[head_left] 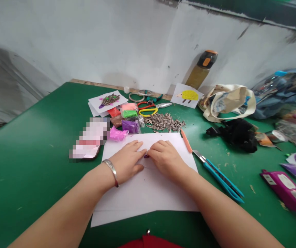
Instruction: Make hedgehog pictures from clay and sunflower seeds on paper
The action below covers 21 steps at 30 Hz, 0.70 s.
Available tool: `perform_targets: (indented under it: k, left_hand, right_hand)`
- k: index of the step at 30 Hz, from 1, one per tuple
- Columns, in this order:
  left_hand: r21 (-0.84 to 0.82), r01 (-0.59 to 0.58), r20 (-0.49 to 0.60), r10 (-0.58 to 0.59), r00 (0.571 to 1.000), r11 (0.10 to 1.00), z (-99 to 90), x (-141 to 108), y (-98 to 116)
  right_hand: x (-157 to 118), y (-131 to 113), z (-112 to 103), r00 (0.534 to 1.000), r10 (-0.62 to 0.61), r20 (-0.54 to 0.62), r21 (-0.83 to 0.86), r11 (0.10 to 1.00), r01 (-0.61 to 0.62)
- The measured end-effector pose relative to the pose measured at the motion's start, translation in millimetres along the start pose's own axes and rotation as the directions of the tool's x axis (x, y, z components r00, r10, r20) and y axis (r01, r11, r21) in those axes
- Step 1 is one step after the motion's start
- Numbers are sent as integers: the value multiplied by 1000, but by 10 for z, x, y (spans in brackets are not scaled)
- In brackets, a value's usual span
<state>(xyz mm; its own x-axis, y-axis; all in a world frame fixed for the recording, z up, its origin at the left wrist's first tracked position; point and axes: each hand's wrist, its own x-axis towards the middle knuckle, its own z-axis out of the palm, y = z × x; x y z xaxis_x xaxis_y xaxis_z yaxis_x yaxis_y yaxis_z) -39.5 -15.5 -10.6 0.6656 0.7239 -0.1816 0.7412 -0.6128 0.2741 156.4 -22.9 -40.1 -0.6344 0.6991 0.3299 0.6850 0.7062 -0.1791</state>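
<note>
White paper sheets (137,196) lie under both hands on the green table. My left hand (127,159), with a silver bracelet at the wrist, rests flat on the paper, fingers apart. Close beside its fingertips, my right hand (166,156) has its fingers closed on a small dark purple piece (146,156), mostly hidden by them. Beyond the paper are a pink packet (118,134), a purple packet (130,126) and a pile of striped sunflower seeds (163,122). A blue utility knife (221,179) and an orange-handled tool (186,141) lie to the right.
A phone (90,139) lies left of the paper. Yellow-handled scissors (150,111), a seed-covered picture (109,100) and a yellow hedgehog drawing (188,94) are at the back. A bottle (201,70) leans against the wall. A cloth bag (228,101) and a magenta case (284,189) stand right.
</note>
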Motion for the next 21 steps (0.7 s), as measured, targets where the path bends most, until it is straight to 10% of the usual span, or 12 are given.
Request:
perform_targets:
  k: [21]
  left_hand:
    - [-23, 13, 1, -13, 1000, 1000, 6, 2, -5]
  right_hand:
    - [-14, 45, -31, 1000, 5, 17, 72, 997, -7]
